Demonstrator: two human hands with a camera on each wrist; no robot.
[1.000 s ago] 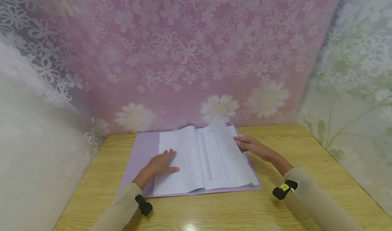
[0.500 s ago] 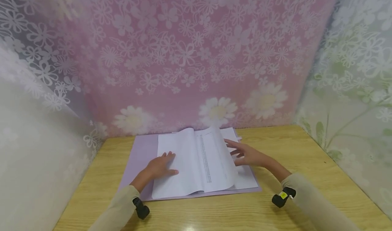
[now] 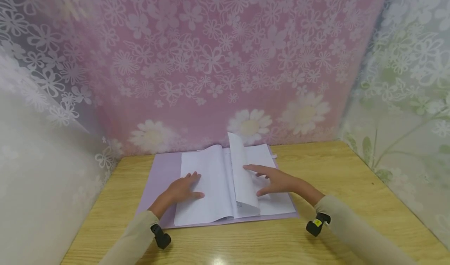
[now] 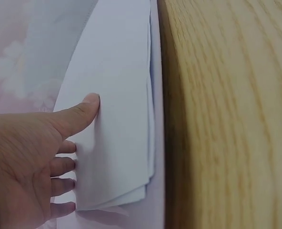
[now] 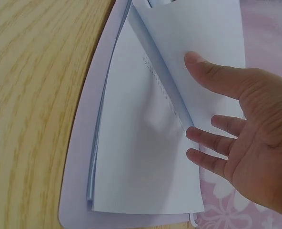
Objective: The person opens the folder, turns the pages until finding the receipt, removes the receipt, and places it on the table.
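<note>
A curled sheet [image 3: 240, 175] stands midway across the open lilac folder [image 3: 162, 171] on the table [image 3: 225, 243], apparently propped by the spread fingers of the right hand [image 3: 277, 181]. The left hand [image 3: 182, 189], also spread, rests on the left pages [image 3: 207, 208], probably keeping them flat. Only the right wrist view reveals faint print [image 5: 163, 90] on the page beneath [image 5: 136, 157].

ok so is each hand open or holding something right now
Left hand: open, resting on the left-side white paper pages.
Right hand: open, against the raised, curved white paper sheet.
</note>
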